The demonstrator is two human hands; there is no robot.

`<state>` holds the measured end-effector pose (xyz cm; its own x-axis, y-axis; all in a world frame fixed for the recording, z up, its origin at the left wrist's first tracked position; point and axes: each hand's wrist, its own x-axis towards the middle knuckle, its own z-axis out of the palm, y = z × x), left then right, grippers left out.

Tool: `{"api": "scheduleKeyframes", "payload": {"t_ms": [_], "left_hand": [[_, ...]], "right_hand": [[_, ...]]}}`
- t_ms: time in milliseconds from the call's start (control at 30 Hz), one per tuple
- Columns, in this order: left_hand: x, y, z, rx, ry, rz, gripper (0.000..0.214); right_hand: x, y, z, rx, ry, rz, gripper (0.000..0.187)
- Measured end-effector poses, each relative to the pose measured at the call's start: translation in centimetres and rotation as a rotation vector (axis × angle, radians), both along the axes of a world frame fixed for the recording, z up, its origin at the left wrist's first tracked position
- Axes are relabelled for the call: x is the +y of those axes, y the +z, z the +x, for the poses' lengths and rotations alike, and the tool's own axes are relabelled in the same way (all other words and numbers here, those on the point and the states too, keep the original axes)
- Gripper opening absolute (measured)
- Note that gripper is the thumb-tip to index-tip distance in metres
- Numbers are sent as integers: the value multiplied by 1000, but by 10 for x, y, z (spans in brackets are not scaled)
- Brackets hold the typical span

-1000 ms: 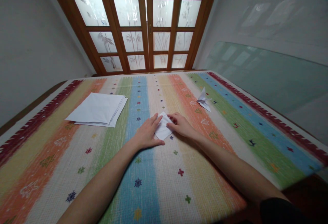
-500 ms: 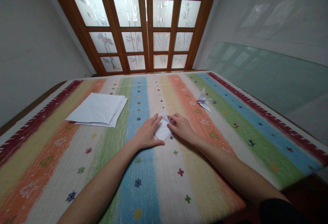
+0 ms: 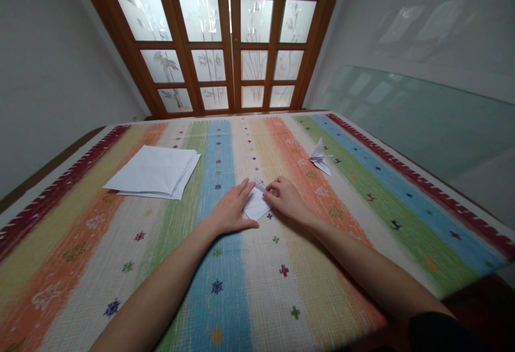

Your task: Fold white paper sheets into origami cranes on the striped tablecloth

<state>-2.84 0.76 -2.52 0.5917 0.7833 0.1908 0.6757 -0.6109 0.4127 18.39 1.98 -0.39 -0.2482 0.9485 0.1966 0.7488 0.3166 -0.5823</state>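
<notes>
A small folded white paper (image 3: pixel 256 206) lies on the striped tablecloth (image 3: pixel 257 287) in the middle of the table. My left hand (image 3: pixel 230 212) lies flat with its fingers stretched out, pressing the paper's left side down. My right hand (image 3: pixel 285 197) is at the paper's right edge, its fingertips pinched on a flap near the top corner. Further back on the right stands a finished white paper crane (image 3: pixel 319 156), apart from both hands.
A stack of white paper sheets (image 3: pixel 155 171) lies at the back left of the table. A wooden door with frosted glass panes (image 3: pixel 229 41) stands behind the table. A leaning glass pane (image 3: pixel 418 121) borders the table's right side.
My right hand has shifted slightly left along the paper's right edge and lifted a small flap near the top corner. The left hand stays put.
</notes>
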Motion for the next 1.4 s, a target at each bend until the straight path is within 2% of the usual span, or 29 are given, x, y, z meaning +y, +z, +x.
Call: {"api": "scheduleKeyframes", "payload": {"t_ms": [133,233,333,500,567,633,700,767,867,1000,1100,1200,1400], "left_hand": [[0,1,1,10,8,-10,114],[-1,2,0,22,4,-16,115],[-1,2,0,29,0,2,114],[1,-2,0,3,-19,52,113],[1,-3,0,2,-21,52,113],[2,-2,0,0,-21,43,113],[2,-2,0,-19,-22,43,112],[1,-2,0,-47,-25,52,112],[2,-3,-1,-66,-26,60,114],[2,-4,0,-61,-21,52,113],[2,-4,0,-62,-19,46,109],[2,-3,0,-69,11,41,103],[2,-5,4,-91,117,52,93]], "right_hand": [[3,2,4,-23,23,-129,11],[9,-2,7,72,28,-200,11],[17,-8,10,283,21,-296,15],[19,-13,9,821,16,-631,26],[16,-14,8,976,95,-700,34],[14,-16,7,1018,215,-713,44],[12,-19,7,939,341,-688,51],[10,-20,7,756,468,-635,55],[6,-17,4,480,597,-448,53],[0,-12,-3,173,634,-97,69],[0,-15,-6,-83,657,89,77],[1,-19,-6,-204,638,161,83],[-2,-19,-3,-237,608,178,72]]}}
